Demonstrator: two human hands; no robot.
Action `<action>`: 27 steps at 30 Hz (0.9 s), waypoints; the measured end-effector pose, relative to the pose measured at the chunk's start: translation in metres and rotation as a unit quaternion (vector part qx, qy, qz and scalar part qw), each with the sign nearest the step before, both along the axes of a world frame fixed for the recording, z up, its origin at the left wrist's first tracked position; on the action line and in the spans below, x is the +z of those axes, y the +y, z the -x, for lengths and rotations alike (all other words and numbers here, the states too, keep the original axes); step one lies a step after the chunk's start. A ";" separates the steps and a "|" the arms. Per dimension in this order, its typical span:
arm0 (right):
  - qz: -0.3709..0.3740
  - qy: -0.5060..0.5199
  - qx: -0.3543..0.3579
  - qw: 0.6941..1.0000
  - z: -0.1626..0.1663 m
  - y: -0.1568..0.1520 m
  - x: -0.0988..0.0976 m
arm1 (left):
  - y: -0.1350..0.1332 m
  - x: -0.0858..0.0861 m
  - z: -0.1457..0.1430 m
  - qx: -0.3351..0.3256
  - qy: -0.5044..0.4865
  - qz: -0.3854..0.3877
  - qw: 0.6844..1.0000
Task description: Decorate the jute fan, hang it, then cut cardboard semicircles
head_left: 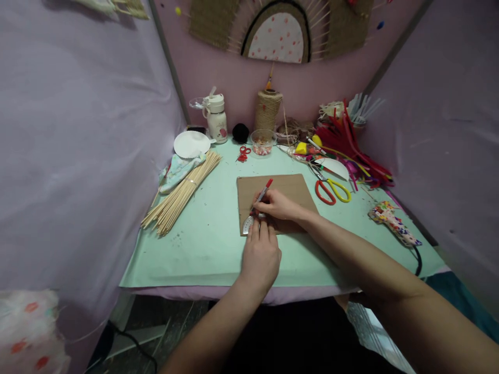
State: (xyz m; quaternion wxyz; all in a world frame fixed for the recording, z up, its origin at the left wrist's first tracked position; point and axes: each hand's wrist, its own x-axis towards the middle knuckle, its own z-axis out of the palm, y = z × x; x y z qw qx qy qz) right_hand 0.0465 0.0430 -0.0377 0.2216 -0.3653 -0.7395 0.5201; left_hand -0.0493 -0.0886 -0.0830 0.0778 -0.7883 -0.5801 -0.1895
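Note:
A brown cardboard sheet (pixel 288 189) lies on the mint-green table top (pixel 206 239). My right hand (pixel 278 205) grips a red-capped marker (pixel 263 193), its tip down on the cardboard's left part. My left hand (pixel 260 252) lies flat with fingers together, pressing a small clear protractor (pixel 248 225) onto the cardboard's near left corner. The marker tip sits right at the protractor's edge.
A bundle of bamboo sticks (pixel 183 192) lies at the left, beside a cloth and a white paper plate (pixel 191 144). Red-and-yellow scissors (pixel 331 189), pipe cleaners (pixel 351 145), a twine spool (pixel 267 110), a bottle (pixel 215 118), a bead cup (pixel 262 143) and small red scissors (pixel 244 153) stand behind. A glue gun (pixel 393 223) lies right.

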 end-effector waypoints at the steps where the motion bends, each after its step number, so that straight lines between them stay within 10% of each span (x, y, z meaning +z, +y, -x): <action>1: -0.003 0.002 -0.006 1.000 -0.002 0.000 0.000 | 0.000 0.000 0.000 -0.001 0.002 -0.001 1.000; 27: -0.113 0.006 -0.142 0.983 -0.050 -0.031 -0.021 | 0.002 0.006 0.001 -0.019 -0.019 0.019 0.999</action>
